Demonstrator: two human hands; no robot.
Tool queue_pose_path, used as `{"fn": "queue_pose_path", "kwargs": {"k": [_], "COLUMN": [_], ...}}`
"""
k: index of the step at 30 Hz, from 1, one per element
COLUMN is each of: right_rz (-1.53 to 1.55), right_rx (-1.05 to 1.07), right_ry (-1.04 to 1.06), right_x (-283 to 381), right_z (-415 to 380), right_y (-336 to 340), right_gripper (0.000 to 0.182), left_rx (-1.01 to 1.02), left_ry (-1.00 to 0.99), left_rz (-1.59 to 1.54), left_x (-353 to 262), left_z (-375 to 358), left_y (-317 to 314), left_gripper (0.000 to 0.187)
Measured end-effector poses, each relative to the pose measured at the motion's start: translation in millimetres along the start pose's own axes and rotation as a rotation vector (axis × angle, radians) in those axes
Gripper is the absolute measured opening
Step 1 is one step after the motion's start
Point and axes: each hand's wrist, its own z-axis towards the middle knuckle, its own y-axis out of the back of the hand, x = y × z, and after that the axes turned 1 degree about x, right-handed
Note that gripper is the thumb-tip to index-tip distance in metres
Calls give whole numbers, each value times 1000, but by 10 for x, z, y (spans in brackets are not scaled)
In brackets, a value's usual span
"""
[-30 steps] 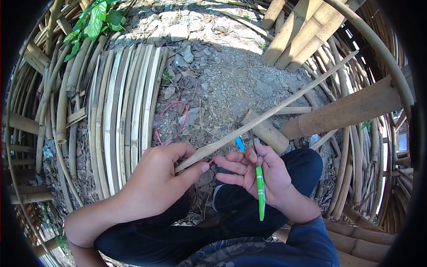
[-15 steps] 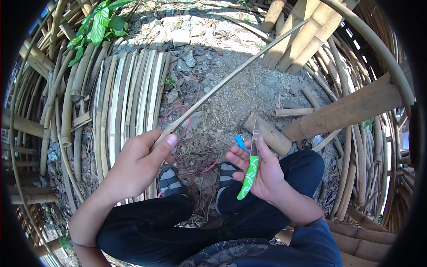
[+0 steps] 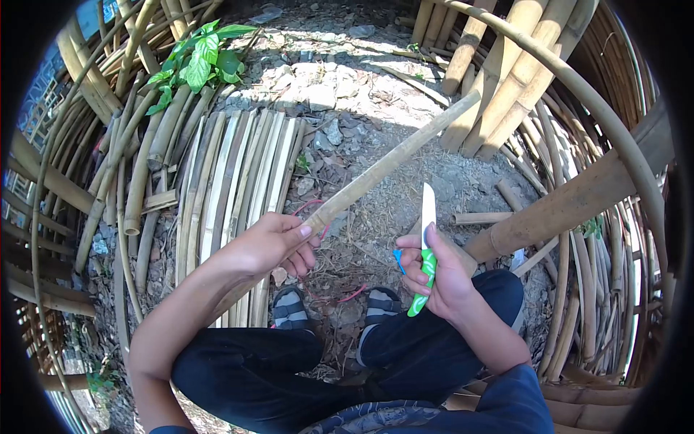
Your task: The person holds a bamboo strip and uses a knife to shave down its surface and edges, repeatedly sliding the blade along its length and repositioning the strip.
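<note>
A long bamboo strip [image 3: 390, 160] slants from lower left to upper right, its broad face toward the camera. My left hand [image 3: 278, 246] pinches its lower end between thumb and fingers. In my right hand [image 3: 439, 275] is a knife [image 3: 428, 264] with a green and white patterned handle, its bright blade pointing up and away from me. The thumb lies near the base of the blade. A small blue piece [image 3: 398, 260] shows at the fingers of my right hand. The blade and the strip are apart.
Split bamboo strips [image 3: 235, 173] lie side by side at the left. A thick bamboo pole [image 3: 564, 210] slants in from the right, near a short cut piece [image 3: 481, 218]. Bamboo stands upright [image 3: 513, 79] at the upper right. A pink string [image 3: 353, 294] lies between my feet.
The strip has turned from its narrow edge to its broad face. The fingers of my right hand have closed round the knife handle, and the blade now catches the light. The view has shifted slightly.
</note>
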Motion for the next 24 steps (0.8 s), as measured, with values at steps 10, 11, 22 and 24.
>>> {"fn": "queue_pose_path", "kwargs": {"k": [10,11,22,24], "right_rz": [-256,-228,-531,-548], "right_rx": [-11,-34,-102,-149], "right_ry": [92,68,315,339], "right_x": [210,162,-218,-226], "right_z": [296,306,384,405], "right_y": [-360,-347,-44,-24], "right_gripper": [53,42,45,45], "left_rx": [174,188,227,240], "left_ry": [25,29,68,62], "left_rz": [-156,-166,-176,-170], "left_x": [1,16,16,-34], "left_z": [45,54,120,84], "left_y": [52,56,18,-7], "left_gripper": [36,36,37,37]}}
